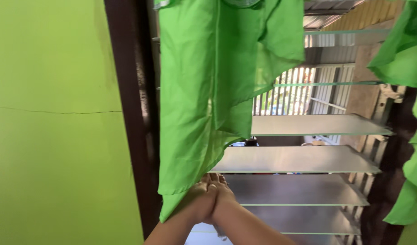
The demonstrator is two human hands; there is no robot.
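Note:
My left hand (200,199) and my right hand (224,193) are pressed side by side low in the middle of the view. Both reach up to a frosted glass louvre slat (303,190) of a window. The fingertips lie at the slat's left end, right by the lower hem of a bright green curtain (204,90). The curtain hangs over the window's left side and covers part of my left hand. Whether either hand grips anything is hidden. A small pale scrap (220,233) shows under my wrists; I cannot tell what it is.
A green wall (54,136) fills the left, edged by a dark brown window frame (131,113). Several glass slats (308,124) are tilted open one above another. A second green curtain (410,90) hangs at the right edge. Outside are corrugated metal and a fence (299,95).

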